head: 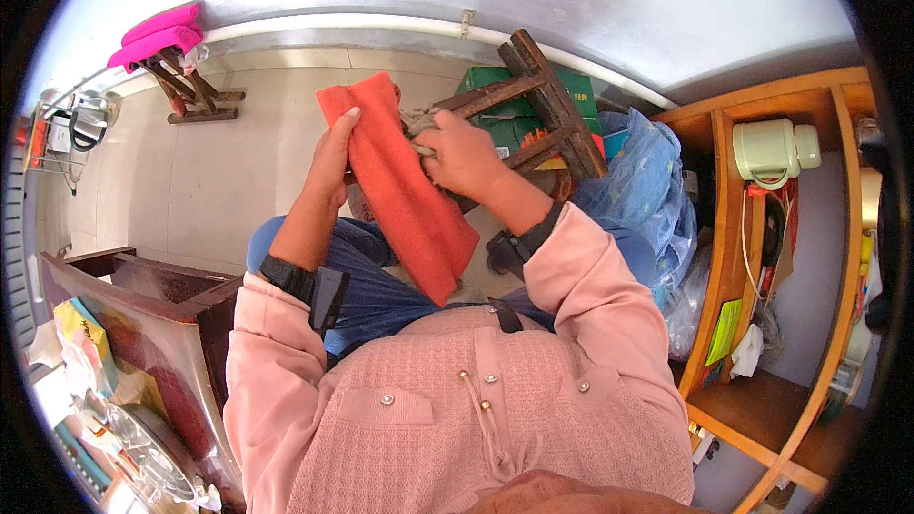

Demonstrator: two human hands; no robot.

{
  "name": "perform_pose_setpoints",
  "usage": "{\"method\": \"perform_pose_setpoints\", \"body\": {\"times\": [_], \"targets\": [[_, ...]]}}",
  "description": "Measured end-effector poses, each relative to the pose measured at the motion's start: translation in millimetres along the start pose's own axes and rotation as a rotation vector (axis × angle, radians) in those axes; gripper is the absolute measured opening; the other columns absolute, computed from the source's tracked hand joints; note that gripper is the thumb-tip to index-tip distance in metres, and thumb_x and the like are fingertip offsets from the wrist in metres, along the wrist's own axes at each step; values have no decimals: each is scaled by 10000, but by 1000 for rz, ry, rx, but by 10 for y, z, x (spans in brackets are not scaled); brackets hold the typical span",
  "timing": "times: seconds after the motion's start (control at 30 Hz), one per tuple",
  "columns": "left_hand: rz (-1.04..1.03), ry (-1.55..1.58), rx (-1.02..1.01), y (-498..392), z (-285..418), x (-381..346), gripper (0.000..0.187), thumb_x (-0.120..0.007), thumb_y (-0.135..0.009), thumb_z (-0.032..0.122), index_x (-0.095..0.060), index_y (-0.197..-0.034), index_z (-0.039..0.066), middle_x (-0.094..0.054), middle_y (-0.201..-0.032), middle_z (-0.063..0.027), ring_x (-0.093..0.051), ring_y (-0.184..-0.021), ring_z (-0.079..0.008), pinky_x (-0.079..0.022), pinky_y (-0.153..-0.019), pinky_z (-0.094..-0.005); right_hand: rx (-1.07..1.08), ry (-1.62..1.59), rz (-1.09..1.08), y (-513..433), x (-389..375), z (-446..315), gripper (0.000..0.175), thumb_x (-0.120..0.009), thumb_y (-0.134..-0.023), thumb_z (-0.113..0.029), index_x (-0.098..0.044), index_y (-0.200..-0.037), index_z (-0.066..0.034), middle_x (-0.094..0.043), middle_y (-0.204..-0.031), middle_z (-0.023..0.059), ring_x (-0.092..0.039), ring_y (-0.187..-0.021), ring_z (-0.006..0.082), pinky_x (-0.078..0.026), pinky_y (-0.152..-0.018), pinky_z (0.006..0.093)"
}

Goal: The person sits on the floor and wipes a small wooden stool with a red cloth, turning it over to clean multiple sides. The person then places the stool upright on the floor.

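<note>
An orange-red cloth pad lies lengthwise in front of me, over the seat end of a dark wooden folding stool tipped on its side. My left hand grips the pad's left edge, thumb on top and fingers hidden behind it. Just past the right edge, my right hand pinches a beige cord or cloth strip bunched against the stool's frame. How the strip is fastened cannot be seen. The stool's legs point away to the upper right.
A second stool with bright pink padding stands by the wall. Green cartons and a blue patterned bag sit behind the tipped stool. Wooden shelving rises at right; a dark wooden table stands at left.
</note>
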State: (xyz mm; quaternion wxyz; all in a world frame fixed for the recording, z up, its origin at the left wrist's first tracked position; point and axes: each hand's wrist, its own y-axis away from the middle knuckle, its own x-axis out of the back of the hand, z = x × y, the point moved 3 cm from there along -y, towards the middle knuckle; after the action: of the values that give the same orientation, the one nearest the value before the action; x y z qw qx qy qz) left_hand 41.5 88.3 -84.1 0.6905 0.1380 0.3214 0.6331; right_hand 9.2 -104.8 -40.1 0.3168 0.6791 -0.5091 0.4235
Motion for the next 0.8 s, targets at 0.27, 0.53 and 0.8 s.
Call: {"method": "perform_pose_setpoints", "body": {"times": [0.27, 0.53, 0.8], "targets": [[5, 39, -72, 26, 58, -22, 612, -616, -844, 456, -510, -1239, 0, -611, -1121, -111, -596, -974, -207, -481, -826, -349, -328, 294, 129, -146, 556, 1150, 317, -645, -789, -298, -674, -1079, -173, -571, -1065, 177, -602, -999, 367, -502, -843, 467], [32, 87, -104, 18, 47, -33, 602, -630, -846, 430, -505, -1247, -2, -600, -1145, -118, -582, -1009, -213, -464, -883, -346, -557, 355, 113, -271, 748, 1561, 306, -603, -807, -300, -685, -1062, -153, -582, -1099, 220, -620, -958, 402, -509, -823, 504], [19, 20, -40, -7, -6, -18, 592, -591, -850, 467, -512, -1255, 43, -603, -1157, -104, -596, -998, -204, -484, -815, -359, -200, 55, 79, -303, 96, 83, 195, -634, -770, -217, -696, -950, -175, -551, -1021, 137, -603, -941, 330, -508, -789, 468]]}}
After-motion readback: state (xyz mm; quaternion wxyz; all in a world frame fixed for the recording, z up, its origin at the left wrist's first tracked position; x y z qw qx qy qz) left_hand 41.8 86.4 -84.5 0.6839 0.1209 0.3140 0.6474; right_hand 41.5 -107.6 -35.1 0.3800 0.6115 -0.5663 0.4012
